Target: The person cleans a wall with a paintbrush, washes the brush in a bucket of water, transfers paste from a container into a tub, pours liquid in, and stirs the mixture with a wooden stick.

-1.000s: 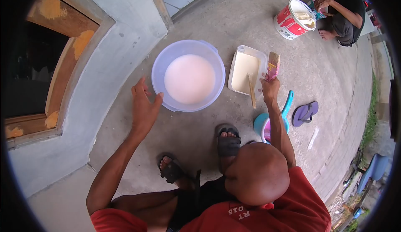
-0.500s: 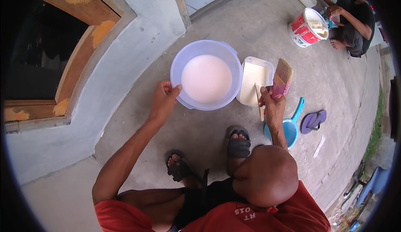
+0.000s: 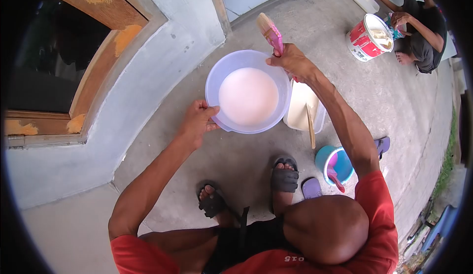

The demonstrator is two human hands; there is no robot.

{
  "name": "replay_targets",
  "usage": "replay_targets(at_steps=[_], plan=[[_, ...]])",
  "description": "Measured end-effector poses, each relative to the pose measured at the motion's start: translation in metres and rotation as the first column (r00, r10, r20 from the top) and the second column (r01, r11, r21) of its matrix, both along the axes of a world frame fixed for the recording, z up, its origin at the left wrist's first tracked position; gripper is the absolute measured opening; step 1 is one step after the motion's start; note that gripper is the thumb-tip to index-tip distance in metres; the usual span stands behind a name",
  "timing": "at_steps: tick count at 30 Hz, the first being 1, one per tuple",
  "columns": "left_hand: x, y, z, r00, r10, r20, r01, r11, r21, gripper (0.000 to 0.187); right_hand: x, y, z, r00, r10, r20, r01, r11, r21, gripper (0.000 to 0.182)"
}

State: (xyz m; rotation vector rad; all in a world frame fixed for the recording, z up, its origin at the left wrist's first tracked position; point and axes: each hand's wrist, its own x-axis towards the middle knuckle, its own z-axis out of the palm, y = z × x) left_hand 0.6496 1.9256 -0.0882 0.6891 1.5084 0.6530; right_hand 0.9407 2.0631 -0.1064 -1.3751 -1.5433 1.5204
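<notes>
A translucent lilac basin (image 3: 213, 84) holds pale pinkish liquid. My left hand (image 3: 197, 121) grips the basin's lower left rim, with the thumb on top and fingers underneath. At the upper right rim, my right hand (image 3: 291, 63) is closed around the pink handle of a wide paintbrush (image 3: 270, 31), whose bristles point up and to the left; its fingertips are right at the rim. Partly under my right wrist stands a white rectangular tub (image 3: 298, 107) of cream-coloured paint, with a wooden stick (image 3: 311, 126) leaning out of it.
A blue dipper (image 3: 323, 156) with a pink-handled item (image 3: 336, 179) inside stands near my knee. Purple flip-flops (image 3: 311, 188) lie nearby. A red and white bucket (image 3: 364, 40) stands beside a crouching person (image 3: 428, 32) at upper right. The wall (image 3: 123, 77) and wooden window frame are left.
My right hand has moved up and left with the paintbrush, from over the tub to the basin's upper right rim. My left hand has stayed on the basin.
</notes>
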Motion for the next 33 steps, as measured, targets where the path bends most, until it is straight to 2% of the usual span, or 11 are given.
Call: replay_targets(at_steps=[3,7,11,14,17,27,29,33], plan=[[0.008,-0.003,0.004,0.998,0.004,0.068,-0.007,0.999,0.049,0.035,0.01,0.004,-0.011,0.997,-0.007,-0.078,0.009,1.0,0.024,0.043],[0.019,0.002,0.017,0.998,-0.051,0.037,0.049,0.997,0.064,0.034,0.023,0.002,-0.004,0.981,-0.045,-0.191,0.046,0.999,0.004,0.04],[0.034,0.008,0.035,0.997,-0.057,0.06,0.046,0.984,0.17,0.032,0.038,0.011,-0.005,0.977,-0.04,-0.208,0.043,0.999,0.014,0.041],[0.045,0.011,0.044,0.994,-0.08,0.07,0.062,0.973,0.222,0.03,0.045,0.018,-0.003,0.985,-0.012,-0.17,0.032,0.993,0.118,0.038],[0.054,0.016,0.045,0.992,-0.104,0.074,0.081,0.959,0.27,0.029,0.055,0.01,0.008,0.983,-0.049,-0.178,0.065,0.994,0.085,0.039],[0.083,0.021,0.041,0.992,-0.12,0.032,0.098,0.918,0.385,0.03,0.08,0.013,-0.008,0.982,-0.089,-0.166,0.101,0.993,0.065,0.039],[0.088,0.021,0.04,0.992,-0.122,0.036,0.098,0.91,0.402,0.029,0.081,0.014,-0.011,0.967,-0.097,-0.234,0.115,0.991,0.065,0.038],[0.094,0.023,0.035,0.989,-0.142,0.038,0.111,0.889,0.445,0.029,0.087,0.014,-0.013,0.963,-0.122,-0.241,0.133,0.991,0.028,0.038]])
